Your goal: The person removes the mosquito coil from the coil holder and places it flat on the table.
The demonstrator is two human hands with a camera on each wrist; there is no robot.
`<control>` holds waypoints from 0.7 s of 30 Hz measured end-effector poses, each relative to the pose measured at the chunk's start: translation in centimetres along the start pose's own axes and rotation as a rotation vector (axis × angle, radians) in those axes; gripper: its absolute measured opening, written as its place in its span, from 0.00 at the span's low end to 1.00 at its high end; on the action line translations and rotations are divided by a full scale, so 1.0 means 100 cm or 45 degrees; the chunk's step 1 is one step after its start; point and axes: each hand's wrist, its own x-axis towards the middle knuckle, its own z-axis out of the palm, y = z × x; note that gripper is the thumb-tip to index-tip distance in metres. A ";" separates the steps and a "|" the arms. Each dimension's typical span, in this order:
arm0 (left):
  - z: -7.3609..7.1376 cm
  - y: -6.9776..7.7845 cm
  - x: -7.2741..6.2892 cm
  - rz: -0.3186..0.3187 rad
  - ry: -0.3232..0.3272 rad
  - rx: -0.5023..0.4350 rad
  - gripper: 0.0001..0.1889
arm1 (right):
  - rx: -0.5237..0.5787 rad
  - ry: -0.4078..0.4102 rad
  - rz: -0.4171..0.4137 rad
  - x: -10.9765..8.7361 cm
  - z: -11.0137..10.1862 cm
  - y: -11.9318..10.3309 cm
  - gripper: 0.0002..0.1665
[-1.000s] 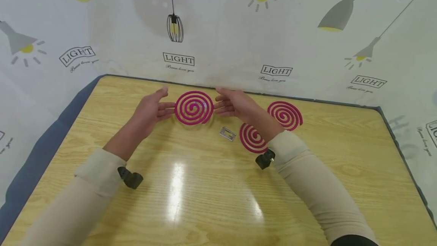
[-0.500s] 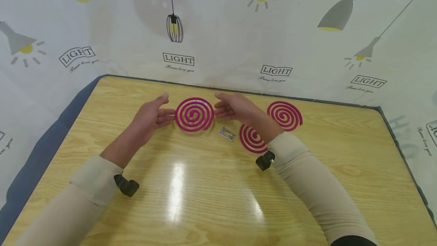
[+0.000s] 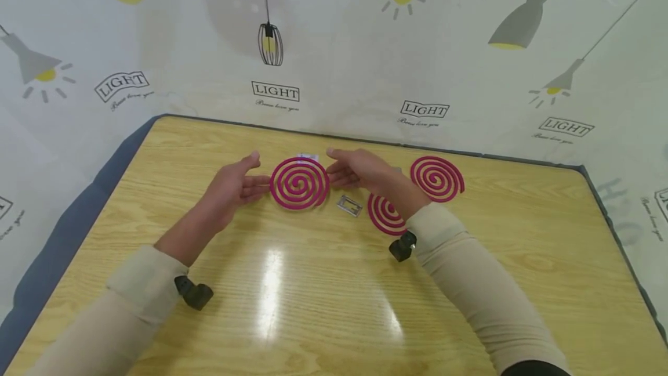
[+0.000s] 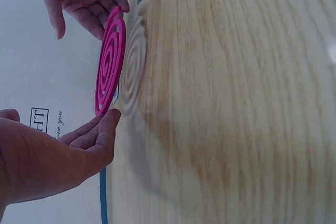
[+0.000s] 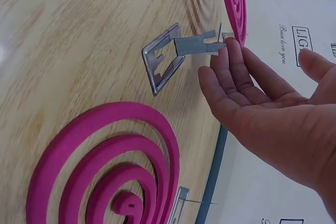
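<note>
A magenta mosquito coil [image 3: 298, 182] is held above the table between my two hands. Its left edge meets the straight fingertips of my left hand [image 3: 229, 190], and the right edge meets those of my right hand [image 3: 365, 170]. The left wrist view shows the coil [image 4: 109, 59] raised and tilted, its shadow on the wood below. Both thumbs stand apart from it. Close to the right hand lies a small metal coil stand [image 5: 197, 44] with its tab bent up. Another metal stand [image 3: 308, 158] shows partly behind the held coil.
Two more magenta coils lie to the right, one farther back [image 3: 436, 179] and one nearer [image 3: 386, 216], partly hidden under the right forearm. The wooden table [image 3: 292, 306] meets a lamp-printed cloth backdrop [image 3: 344, 62] along its back edge.
Both hands and the coil between them have come toward me, away from the back edge. The metal stand behind the coil now shows past its far rim. The other coils stay put.
</note>
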 end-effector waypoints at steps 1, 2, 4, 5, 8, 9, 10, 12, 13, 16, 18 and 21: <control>0.000 -0.001 0.000 -0.003 0.001 0.004 0.41 | -0.004 0.002 0.008 0.001 0.000 0.000 0.35; 0.001 -0.002 0.000 -0.008 0.004 0.006 0.41 | -0.011 0.005 0.018 0.002 0.000 0.001 0.35; 0.001 -0.003 -0.001 -0.014 0.003 0.004 0.40 | -0.033 0.009 0.033 0.003 0.000 0.002 0.35; 0.002 -0.004 0.000 -0.015 0.000 0.002 0.40 | -0.044 0.013 0.040 0.004 0.000 0.002 0.35; 0.002 -0.006 0.000 -0.020 -0.003 0.006 0.40 | -0.071 0.025 0.056 0.006 0.000 0.003 0.35; 0.002 -0.007 -0.001 -0.020 -0.004 0.008 0.40 | -0.078 0.029 0.061 0.007 0.000 0.003 0.35; 0.002 -0.007 -0.001 -0.022 -0.002 0.010 0.40 | -0.085 0.032 0.065 0.008 0.000 0.004 0.35; 0.002 -0.008 -0.001 -0.027 -0.002 0.020 0.40 | -0.095 0.038 0.074 0.008 0.000 0.004 0.35; 0.002 -0.009 -0.001 -0.030 -0.001 0.020 0.40 | -0.101 0.037 0.077 0.009 0.001 0.004 0.35; 0.002 -0.010 -0.002 -0.042 0.005 0.022 0.41 | -0.107 0.036 0.085 0.008 0.002 0.004 0.34; 0.002 -0.010 -0.003 -0.047 0.012 0.023 0.41 | -0.107 0.030 0.084 0.008 0.003 0.003 0.34; 0.002 -0.011 -0.003 -0.056 0.024 0.023 0.40 | -0.114 0.025 0.079 0.008 0.005 0.002 0.34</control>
